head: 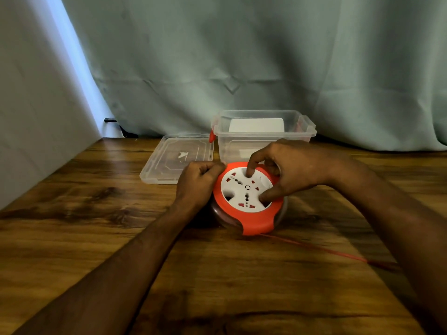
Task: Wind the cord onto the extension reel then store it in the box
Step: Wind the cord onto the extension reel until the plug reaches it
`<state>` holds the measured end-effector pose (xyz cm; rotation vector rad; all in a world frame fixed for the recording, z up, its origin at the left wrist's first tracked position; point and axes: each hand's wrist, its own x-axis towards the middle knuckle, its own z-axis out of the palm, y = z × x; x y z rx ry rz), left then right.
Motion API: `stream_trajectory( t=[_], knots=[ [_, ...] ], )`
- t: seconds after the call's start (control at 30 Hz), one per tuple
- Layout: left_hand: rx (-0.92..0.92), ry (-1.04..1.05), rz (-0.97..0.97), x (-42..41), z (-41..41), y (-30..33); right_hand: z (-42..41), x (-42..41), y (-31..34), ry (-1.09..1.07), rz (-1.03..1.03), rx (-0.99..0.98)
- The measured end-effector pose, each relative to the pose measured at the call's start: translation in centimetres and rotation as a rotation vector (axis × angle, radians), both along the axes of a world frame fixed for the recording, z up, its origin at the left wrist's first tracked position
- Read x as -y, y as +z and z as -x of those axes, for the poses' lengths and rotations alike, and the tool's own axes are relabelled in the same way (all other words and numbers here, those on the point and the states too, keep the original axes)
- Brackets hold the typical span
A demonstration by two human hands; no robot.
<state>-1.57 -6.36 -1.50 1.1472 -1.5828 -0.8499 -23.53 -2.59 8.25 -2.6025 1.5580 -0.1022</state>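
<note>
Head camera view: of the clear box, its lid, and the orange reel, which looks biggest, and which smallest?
1. Clear box, largest, though it sits farthest back.
2 and 3. Lid and orange reel look about alike; the lid lies flat and farther off, the reel nearer and partly covered by hands, so I won't rank them.

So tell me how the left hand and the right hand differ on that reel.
The left hand is curled in a fist against the reel's orange rim on its left side; the right hand reaches over from the right, spread across the top. The left hand stays off the white socket face, while the right hand's forefinger and thumb press into recesses in it. Both hands touch the reel, which sits on the table.
</note>
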Motion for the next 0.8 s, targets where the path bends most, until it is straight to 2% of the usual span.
stream_trajectory(
  t=[0.13,0.53,0.7,0.8],
  knots=[
    [0.001,0.029,-0.009,0.2,-0.1,0.1,-0.7,-0.3,-0.3,-0.035,0.096,-0.133],
    [0.045,0.035,0.022,0.2,0.0,0.0,-2.2,-0.3,-1.7,-0.024,0.156,-0.134],
    [0.045,0.049,0.021,0.3,0.0,0.0,-1.7,-0.1,-1.0,-0.041,0.133,0.007],
    [0.039,0.038,0.009,0.3,0.1,0.0,-0.9,-0.3,0.1,-0.031,0.022,0.131]
  ],
)
